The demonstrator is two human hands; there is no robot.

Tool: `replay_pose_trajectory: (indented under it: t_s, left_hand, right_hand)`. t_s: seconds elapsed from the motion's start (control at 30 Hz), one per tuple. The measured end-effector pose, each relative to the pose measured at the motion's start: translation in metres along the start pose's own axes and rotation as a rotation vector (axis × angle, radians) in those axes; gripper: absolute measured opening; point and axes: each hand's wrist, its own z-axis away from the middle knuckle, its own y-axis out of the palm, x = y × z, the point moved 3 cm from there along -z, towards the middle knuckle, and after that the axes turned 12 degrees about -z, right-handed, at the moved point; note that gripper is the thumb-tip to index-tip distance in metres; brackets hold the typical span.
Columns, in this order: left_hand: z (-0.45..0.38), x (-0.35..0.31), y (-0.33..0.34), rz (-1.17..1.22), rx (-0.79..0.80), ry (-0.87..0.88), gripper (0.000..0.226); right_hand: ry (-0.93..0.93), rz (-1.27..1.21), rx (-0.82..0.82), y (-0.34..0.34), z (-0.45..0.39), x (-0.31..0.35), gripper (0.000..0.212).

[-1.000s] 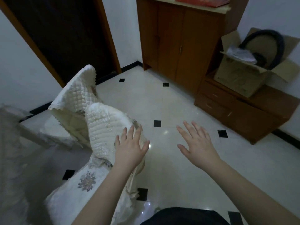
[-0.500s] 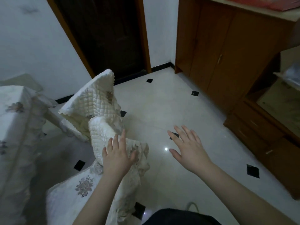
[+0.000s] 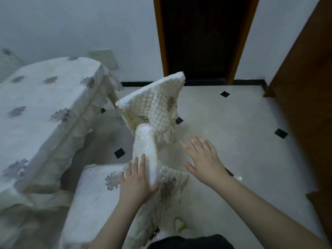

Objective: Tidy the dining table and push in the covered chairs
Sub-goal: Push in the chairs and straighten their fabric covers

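A chair in a white quilted cover with pale flower prints stands right in front of me; its padded backrest top (image 3: 146,151) runs away from me and its seat (image 3: 97,187) lies to the left. My left hand (image 3: 137,178) rests on the near end of the backrest top, fingers straight along its left side and thumb on the right. My right hand (image 3: 203,159) hovers open over the floor, just right of the backrest, holding nothing. A second covered chair (image 3: 152,103) stands beyond, tilted. The dining table (image 3: 41,112) under a flowered white cloth fills the left.
A dark doorway (image 3: 203,36) with a wooden frame is straight ahead. A tall wooden cabinet (image 3: 309,97) lines the right side. White floor tiles (image 3: 233,126) with small black diamonds spread between chairs and cabinet. A pale slipper (image 3: 179,224) lies near my feet.
The view has swung left, so the table has come into sight and the cabinet has slid to the right edge. My left hand stays on the backrest top; my right hand still hovers open.
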Motion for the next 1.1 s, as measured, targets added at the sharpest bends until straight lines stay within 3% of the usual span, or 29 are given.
replay_pose_trajectory:
  t_s: [0.17, 0.37, 0.5, 0.77, 0.93, 1.1]
  left_hand:
    - [-0.004, 0.0, 0.011, 0.085, 0.077, -0.064, 0.106]
    - [-0.006, 0.005, 0.013, 0.107, 0.144, -0.105, 0.113]
    - [-0.001, 0.003, 0.016, 0.18, 0.066, -0.219, 0.117]
    - [0.017, -0.011, 0.014, 0.135, 0.056, -0.489, 0.108]
    - [0.036, -0.039, 0.017, 0.161, -0.039, -0.682, 0.083]
    - [0.059, -0.061, 0.026, 0.171, -0.019, -0.902, 0.081]
  right_hand:
    - [-0.233, 0.014, 0.094, 0.018, -0.071, 0.019, 0.08]
    - [-0.321, 0.03, 0.288, 0.045, -0.136, 0.017, 0.082]
    - [-0.465, 0.036, 0.396, 0.069, -0.155, 0.025, 0.082]
    - [-0.799, 0.012, 0.69, 0.101, -0.191, 0.031, 0.081]
    - [-1.006, 0.024, 0.813, 0.116, -0.215, 0.039, 0.066]
    - [-1.066, 0.073, 0.84, 0.124, -0.227, 0.054, 0.049]
